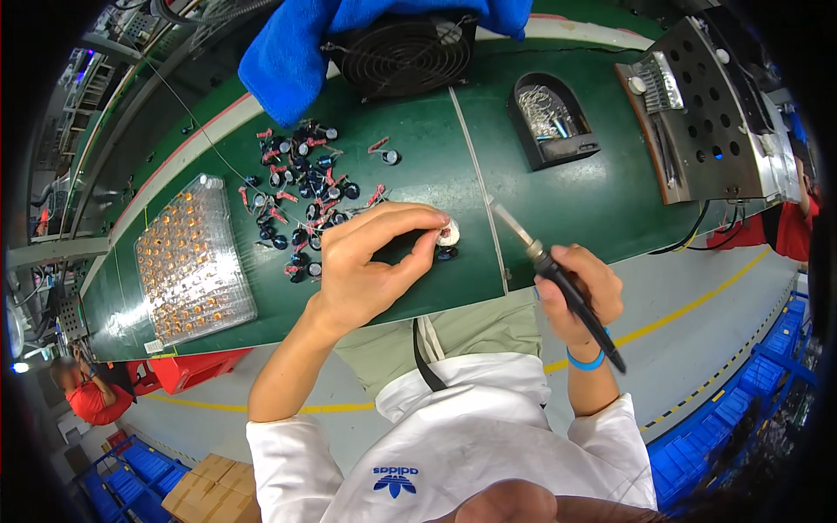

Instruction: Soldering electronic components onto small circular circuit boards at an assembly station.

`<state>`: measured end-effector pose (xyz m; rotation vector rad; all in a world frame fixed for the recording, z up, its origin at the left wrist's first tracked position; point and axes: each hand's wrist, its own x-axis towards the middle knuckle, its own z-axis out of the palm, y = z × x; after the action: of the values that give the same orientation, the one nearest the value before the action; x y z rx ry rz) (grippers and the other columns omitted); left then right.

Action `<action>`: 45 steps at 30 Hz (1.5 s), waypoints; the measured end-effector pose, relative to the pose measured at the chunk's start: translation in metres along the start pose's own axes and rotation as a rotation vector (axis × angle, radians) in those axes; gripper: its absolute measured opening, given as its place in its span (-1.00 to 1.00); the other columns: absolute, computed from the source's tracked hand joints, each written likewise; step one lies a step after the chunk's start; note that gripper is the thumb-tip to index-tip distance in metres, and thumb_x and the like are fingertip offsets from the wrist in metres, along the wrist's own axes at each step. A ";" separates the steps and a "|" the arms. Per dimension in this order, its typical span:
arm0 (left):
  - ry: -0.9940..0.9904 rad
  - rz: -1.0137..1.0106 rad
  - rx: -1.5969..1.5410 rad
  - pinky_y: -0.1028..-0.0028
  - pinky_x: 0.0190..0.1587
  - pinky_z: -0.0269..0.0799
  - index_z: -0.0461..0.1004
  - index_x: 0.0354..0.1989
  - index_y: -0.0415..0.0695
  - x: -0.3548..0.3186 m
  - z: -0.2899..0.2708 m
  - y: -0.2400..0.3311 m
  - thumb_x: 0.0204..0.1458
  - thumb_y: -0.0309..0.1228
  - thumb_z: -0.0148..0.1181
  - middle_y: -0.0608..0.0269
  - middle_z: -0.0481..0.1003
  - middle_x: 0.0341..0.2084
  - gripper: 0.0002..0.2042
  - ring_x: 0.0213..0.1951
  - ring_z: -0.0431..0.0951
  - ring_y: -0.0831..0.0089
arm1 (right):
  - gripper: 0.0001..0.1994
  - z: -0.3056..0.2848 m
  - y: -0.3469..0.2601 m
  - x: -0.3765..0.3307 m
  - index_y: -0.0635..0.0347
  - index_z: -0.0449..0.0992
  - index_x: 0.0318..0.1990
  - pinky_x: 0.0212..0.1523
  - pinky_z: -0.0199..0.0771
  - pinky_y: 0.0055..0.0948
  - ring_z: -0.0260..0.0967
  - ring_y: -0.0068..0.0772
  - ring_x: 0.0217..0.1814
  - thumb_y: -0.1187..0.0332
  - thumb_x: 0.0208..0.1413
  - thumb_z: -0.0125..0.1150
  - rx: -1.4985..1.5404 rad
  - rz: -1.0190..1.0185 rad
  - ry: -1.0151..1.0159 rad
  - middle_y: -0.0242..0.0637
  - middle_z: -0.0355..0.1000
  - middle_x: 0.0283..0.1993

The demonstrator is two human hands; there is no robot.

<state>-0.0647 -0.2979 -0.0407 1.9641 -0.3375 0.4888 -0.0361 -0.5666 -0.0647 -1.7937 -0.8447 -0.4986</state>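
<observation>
My left hand (370,257) is closed in a pinch over the green bench, thumb and forefinger together at a small round part with a pale face (449,234). Something reddish shows by the fingertips, and a dark round piece (446,254) lies just below. In my right hand (584,283) is a soldering iron (568,295), its black handle slanting down to the right. The metal tip points up and left, apart from the round part. Left of my left hand lies a loose pile of small dark round components (309,185) with red-wrapped leads.
A clear tray (242,288) of coppery parts lies at the left. Behind stand a black fan (401,57) and a blue towel (283,65). A black bin (567,151) of small metal pieces sits back right, near a perforated metal housing (711,109). A pale strip (475,166) crosses the bench.
</observation>
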 end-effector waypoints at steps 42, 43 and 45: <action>0.295 -0.016 0.663 0.44 -0.14 0.63 0.66 -0.16 -0.28 0.040 -0.183 0.008 -0.01 -0.69 0.37 0.11 0.69 -0.27 -0.79 -0.28 0.72 0.37 | -0.62 0.026 0.005 0.007 0.33 0.40 0.27 -0.43 0.46 -0.50 0.36 -0.51 -0.53 0.62 0.31 0.09 0.014 -0.012 0.046 -0.10 0.67 -0.26; 0.283 0.039 0.715 0.43 -0.13 0.63 0.65 -0.17 -0.27 0.027 -0.164 0.024 -0.03 -0.69 0.39 0.12 0.68 -0.27 -0.77 -0.26 0.72 0.36 | -0.64 0.029 0.003 0.008 0.33 0.41 0.24 -0.45 0.45 -0.49 0.35 -0.51 -0.54 0.63 0.31 0.08 0.036 -0.027 0.033 -0.09 0.68 -0.24; 0.164 0.216 0.690 0.41 -0.14 0.64 0.66 -0.16 -0.24 0.005 -0.115 0.030 -0.08 -0.70 0.43 0.13 0.69 -0.27 -0.73 -0.23 0.72 0.32 | -0.68 0.035 -0.002 0.011 0.30 0.42 0.16 -0.44 0.43 -0.48 0.34 -0.48 -0.52 0.65 0.27 0.11 0.054 -0.067 0.001 -0.07 0.69 -0.15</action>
<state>-0.0955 -0.2061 0.0292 2.5392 -0.3001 1.0008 -0.0322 -0.5300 -0.0689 -1.7205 -0.9118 -0.5146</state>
